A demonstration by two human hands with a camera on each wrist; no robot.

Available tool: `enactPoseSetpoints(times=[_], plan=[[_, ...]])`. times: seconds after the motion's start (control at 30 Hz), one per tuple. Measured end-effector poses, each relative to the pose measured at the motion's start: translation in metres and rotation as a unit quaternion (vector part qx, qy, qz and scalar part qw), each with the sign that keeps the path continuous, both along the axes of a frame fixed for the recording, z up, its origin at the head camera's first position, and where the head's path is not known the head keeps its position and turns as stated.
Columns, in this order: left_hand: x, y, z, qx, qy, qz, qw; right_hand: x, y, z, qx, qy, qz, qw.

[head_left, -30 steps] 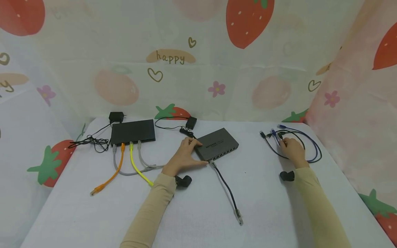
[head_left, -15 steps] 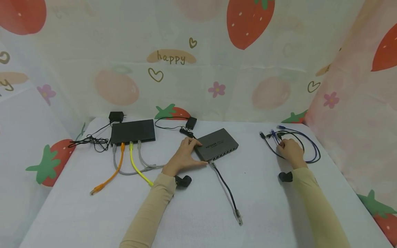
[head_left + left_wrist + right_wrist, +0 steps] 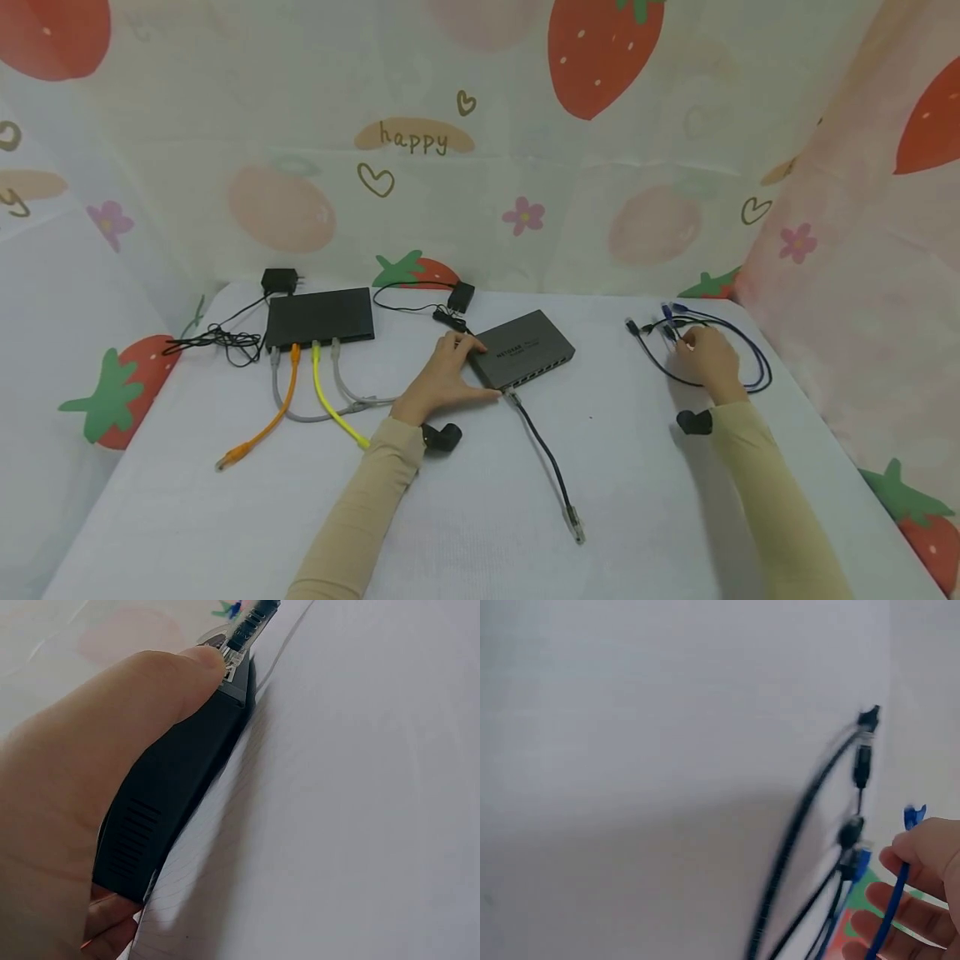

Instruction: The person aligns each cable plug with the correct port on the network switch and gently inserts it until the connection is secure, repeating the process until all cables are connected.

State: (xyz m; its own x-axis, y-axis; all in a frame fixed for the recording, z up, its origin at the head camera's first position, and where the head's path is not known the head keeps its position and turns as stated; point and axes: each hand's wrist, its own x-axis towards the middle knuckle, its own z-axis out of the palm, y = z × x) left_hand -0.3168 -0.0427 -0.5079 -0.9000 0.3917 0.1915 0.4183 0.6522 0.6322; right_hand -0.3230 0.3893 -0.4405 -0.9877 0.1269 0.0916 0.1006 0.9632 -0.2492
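Observation:
On the white table my left hand (image 3: 442,379) grips the left end of a grey Netgear network switch (image 3: 528,343). The thumb lies at its port side beside a clear plug (image 3: 247,634), and fingers reach round the back edge. From that plug a short black network cable (image 3: 551,462) runs toward the front. At the far right, my right hand (image 3: 712,360) pinches a blue network cable (image 3: 889,911) between thumb and forefinger, just behind its plug (image 3: 914,816). Black cables (image 3: 795,825) lie close by, one of them blurred.
A second black network switch (image 3: 321,318) stands at the back left. Orange (image 3: 272,429), yellow (image 3: 330,400) and grey cables (image 3: 347,387) come from its front. Power adapters (image 3: 280,281) with black cords lie along the back. Printed cloth walls (image 3: 585,167) rise behind the table.
My right hand has shifted slightly, and the blue plug it pinches has moved up and a little to the right. The left hand and the grey switch stay in place.

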Motion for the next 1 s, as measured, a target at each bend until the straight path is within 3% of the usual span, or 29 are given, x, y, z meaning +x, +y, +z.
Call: enactPoseSetpoints(times=[0.23,0.33,0.57,0.73,1.0], plan=[[-0.001,0.000,0.000,0.001,0.008,-0.001,1.0000,0.006,-0.005,0.018,-0.033,0.108,0.017,0.993],[-0.001,0.000,-0.001,0.001,0.010,-0.001,1.0000,0.009,-0.007,0.022,-0.045,0.135,0.013,0.990],[0.000,0.001,-0.001,-0.003,0.001,0.001,1.0000,0.013,-0.003,0.033,-0.092,0.150,-0.028,0.984],[0.000,0.001,-0.001,-0.009,-0.001,0.003,1.0000,0.016,0.002,0.044,-0.123,0.200,-0.048,0.971],[-0.001,0.001,-0.001,-0.004,0.009,0.002,1.0000,0.029,0.001,0.058,-0.181,0.215,-0.064,0.958]])
